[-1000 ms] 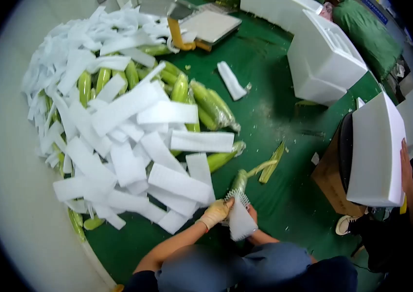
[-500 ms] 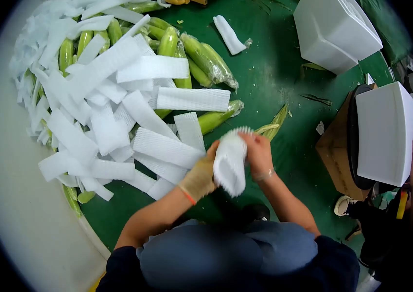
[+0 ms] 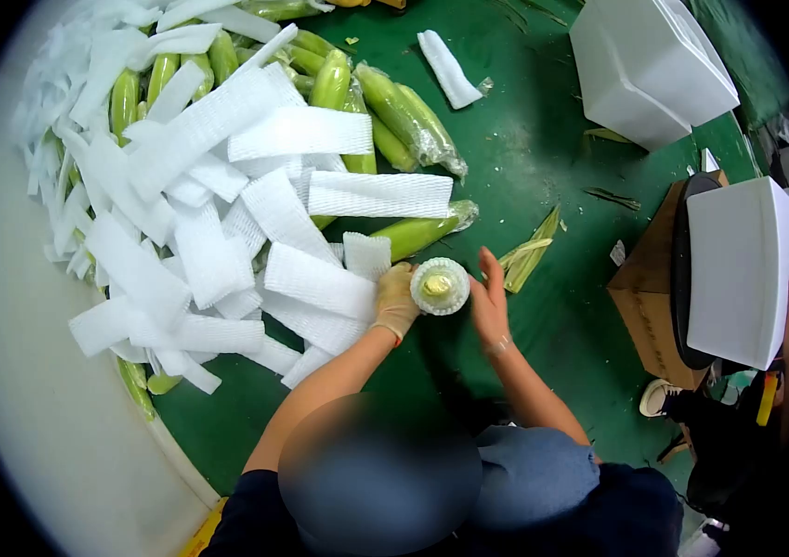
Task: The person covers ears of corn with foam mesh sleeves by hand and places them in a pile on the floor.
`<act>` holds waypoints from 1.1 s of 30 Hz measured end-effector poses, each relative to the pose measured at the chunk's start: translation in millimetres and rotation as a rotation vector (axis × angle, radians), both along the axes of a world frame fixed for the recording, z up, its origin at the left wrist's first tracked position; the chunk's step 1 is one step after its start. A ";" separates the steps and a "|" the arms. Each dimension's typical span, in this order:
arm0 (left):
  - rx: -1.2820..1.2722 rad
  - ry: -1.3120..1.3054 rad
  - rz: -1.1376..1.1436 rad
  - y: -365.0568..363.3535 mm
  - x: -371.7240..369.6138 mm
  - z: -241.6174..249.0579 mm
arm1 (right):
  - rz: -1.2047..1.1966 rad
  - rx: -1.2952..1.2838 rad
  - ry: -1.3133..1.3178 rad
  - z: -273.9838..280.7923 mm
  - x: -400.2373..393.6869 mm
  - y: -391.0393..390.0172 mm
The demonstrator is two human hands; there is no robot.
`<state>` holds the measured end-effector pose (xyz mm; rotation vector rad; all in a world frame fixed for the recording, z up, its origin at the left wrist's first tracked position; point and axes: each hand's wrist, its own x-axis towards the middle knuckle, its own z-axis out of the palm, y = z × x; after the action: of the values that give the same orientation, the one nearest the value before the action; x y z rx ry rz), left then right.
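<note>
My left hand (image 3: pixel 396 302), in a pale work glove, is closed around an ear of corn (image 3: pixel 435 285) inside a white foam net sleeve (image 3: pixel 456 299). The corn stands end-on to my view, its yellowish-green tip framed by the ribbed rim of the sleeve. Beside it on the right is my bare right hand (image 3: pixel 489 306), fingers stretched out and thumb side near the sleeve. Just beyond my left hand lies a film-wrapped green ear (image 3: pixel 417 234), and flat foam sleeves (image 3: pixel 320 281) spread to the left.
More wrapped corn ears (image 3: pixel 404 107) and foam sleeves fill the left and far side. A sleeved ear (image 3: pixel 448 70) lies apart. Loose husk (image 3: pixel 531 252) is on the green floor (image 3: pixel 543 343). White foam boxes (image 3: pixel 738 269) stand right, one on a cardboard box (image 3: pixel 640 306), near another person's shoe (image 3: pixel 659 397).
The foam sleeve, formerly lying lengthwise between both hands, now points up with the corn's tip showing inside. My right hand has come off it and opened out.
</note>
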<state>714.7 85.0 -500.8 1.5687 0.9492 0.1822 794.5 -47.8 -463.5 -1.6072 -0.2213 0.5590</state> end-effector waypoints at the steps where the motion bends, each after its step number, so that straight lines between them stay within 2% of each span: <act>1: 0.104 -0.091 -0.154 -6.6 -0.6 -9.8 | 0.050 0.163 0.041 26.3 -2.6 -5.3; 2: 0.205 -0.196 -0.295 -13.0 -1.2 -18.8 | 0.231 0.007 -0.281 49.1 -2.9 -8.2; 3: 0.705 -0.262 -0.501 -15.6 7.6 6.3 | 0.400 -0.157 -0.600 68.8 -1.3 -9.9; 4: 1.266 -0.336 -0.541 -17.8 16.8 32.9 | 0.417 -0.199 -0.676 82.2 12.0 -1.2; 5: 1.019 -0.101 -0.659 -16.4 35.4 71.8 | 0.336 -0.168 -0.594 53.6 35.3 -2.9; 7: 0.504 0.346 -0.853 -4.0 70.9 119.3 | 0.185 -0.196 -0.401 62.9 85.7 8.2; 8: 0.894 -0.082 -0.498 8.5 78.7 104.3 | 0.024 -0.203 -0.370 60.0 117.4 16.4; 9: 1.020 -0.230 -0.384 31.7 89.7 122.0 | -0.130 -0.215 -0.329 54.9 150.6 23.1; 10: 1.215 -0.204 -0.382 55.3 100.9 141.4 | -0.127 -0.499 -0.367 47.4 189.2 29.7; 11: 1.181 -0.033 -0.467 74.1 107.9 142.0 | -0.123 -0.781 -0.396 39.3 219.8 41.2; 13: 1.025 0.245 -0.689 83.4 97.3 128.4 | -0.027 -1.069 -0.389 33.4 251.7 74.4; 14: 0.940 0.257 -0.736 84.8 79.6 111.5 | -0.025 -1.056 -0.383 32.0 262.9 90.6; 15: 0.851 0.273 -0.779 82.5 56.4 95.4 | 0.034 -1.147 -0.466 35.2 268.8 107.7; 16: 0.793 0.343 -0.770 80.0 40.3 99.9 | 0.097 -1.237 -0.554 37.2 272.6 124.0; 17: 0.731 0.411 -0.763 77.2 23.9 107.1 | -0.042 -1.223 -0.895 35.2 268.9 141.1; 18: 0.736 0.433 -0.767 76.7 1.3 106.0 | -0.068 -1.046 -1.044 43.9 270.7 161.3; 20: 0.708 0.526 -0.734 78.0 -38.8 108.6 | 0.075 -0.957 -0.802 33.1 295.6 215.3; 22: 0.656 0.588 -0.610 83.9 -79.2 111.4 | 0.267 -1.135 -0.728 16.8 303.3 251.3; 23: 0.604 0.639 -0.557 89.9 -95.0 109.2 | 0.209 -1.150 -0.929 2.5 297.3 258.9; 25: 0.521 0.387 -0.382 99.2 -136.0 63.1 | 0.303 -1.057 -0.903 -6.2 291.2 269.6; 26: 0.528 0.354 -0.399 102.3 -133.3 68.6 | 0.325 -1.068 -0.904 -2.6 278.3 259.6; 27: 0.535 0.320 -0.416 105.4 -130.1 74.7 | 0.221 -0.835 -0.896 13.5 258.7 240.0; 29: 0.513 0.448 -0.444 104.6 -120.0 87.4 | 0.103 -0.439 -0.845 55.0 199.8 181.8; 31: 0.464 0.399 -0.429 88.4 -107.6 84.0 | 0.211 -0.421 -0.711 77.5 134.1 101.0; 33: 0.449 0.340 -0.450 67.8 -82.3 85.6 | 0.358 -0.594 -0.506 46.2 85.9 19.8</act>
<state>632.4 152.7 -415.2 2.2384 0.8170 -0.2116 880.4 -27.9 -417.3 -2.2981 -0.7896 0.5030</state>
